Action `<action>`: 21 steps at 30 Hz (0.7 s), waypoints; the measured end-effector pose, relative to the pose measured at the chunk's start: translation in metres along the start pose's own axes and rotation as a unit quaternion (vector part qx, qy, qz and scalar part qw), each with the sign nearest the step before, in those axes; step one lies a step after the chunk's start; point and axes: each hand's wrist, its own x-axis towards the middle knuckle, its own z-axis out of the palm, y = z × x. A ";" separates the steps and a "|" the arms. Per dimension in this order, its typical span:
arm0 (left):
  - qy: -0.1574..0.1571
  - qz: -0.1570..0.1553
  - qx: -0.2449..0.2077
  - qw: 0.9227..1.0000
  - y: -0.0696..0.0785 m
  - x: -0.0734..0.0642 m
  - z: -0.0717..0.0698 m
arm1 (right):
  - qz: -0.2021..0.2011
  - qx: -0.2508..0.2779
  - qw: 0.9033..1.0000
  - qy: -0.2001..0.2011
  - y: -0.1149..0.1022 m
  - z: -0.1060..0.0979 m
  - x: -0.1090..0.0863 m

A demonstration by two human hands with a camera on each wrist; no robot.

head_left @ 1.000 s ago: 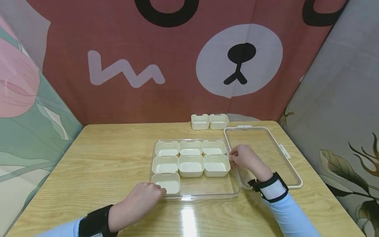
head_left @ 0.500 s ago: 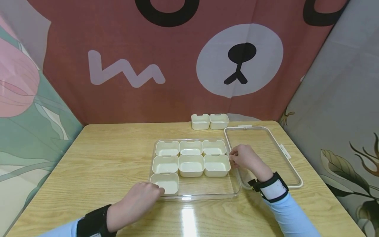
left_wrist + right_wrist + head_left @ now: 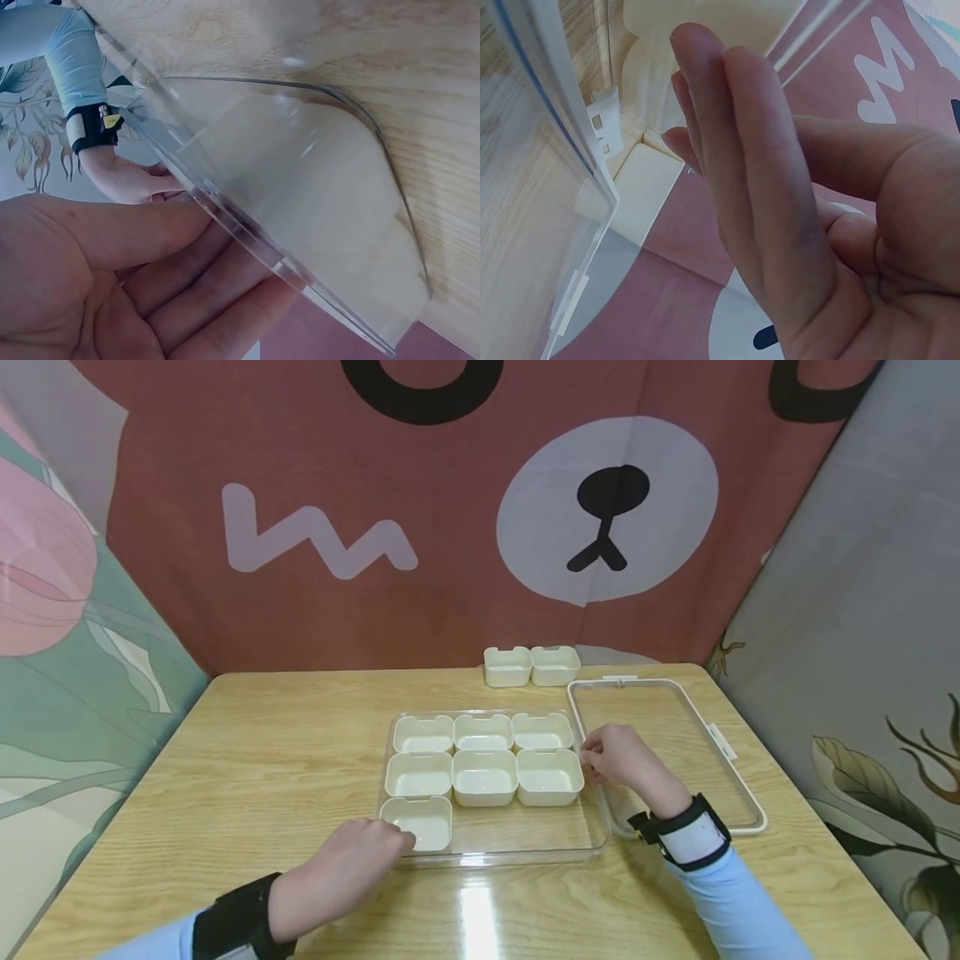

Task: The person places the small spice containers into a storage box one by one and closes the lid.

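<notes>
A clear plastic box holds several small cream bins in rows. At its front left corner sits one cream bin, against the front wall. My left hand pinches this bin's near edge, fingers reaching over the clear rim; in the left wrist view the left hand covers part of the box wall. At the opposite side my right hand is by the box's right rim, beside the right-hand bin of the middle row. In the right wrist view the right hand has its fingers straight, holding nothing.
A clear lid with a white frame lies to the right, its left side against the box and under the right hand. Two more cream bins stand at the table's back edge. Printed cloth hangs close behind the wooden table.
My left hand has shifted the front bin slightly left, lining it up with the left column; it then stays put. The right hand has held its place.
</notes>
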 end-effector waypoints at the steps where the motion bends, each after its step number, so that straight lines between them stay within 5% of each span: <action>1: -0.001 0.000 -0.001 1.000 0.000 0.000 0.000 | 0.000 0.000 1.000 0.001 0.000 0.000 0.000; 21: 0.003 -0.011 -0.037 0.999 -0.003 0.004 -0.003 | -0.001 0.004 1.000 0.000 0.000 -0.001 0.002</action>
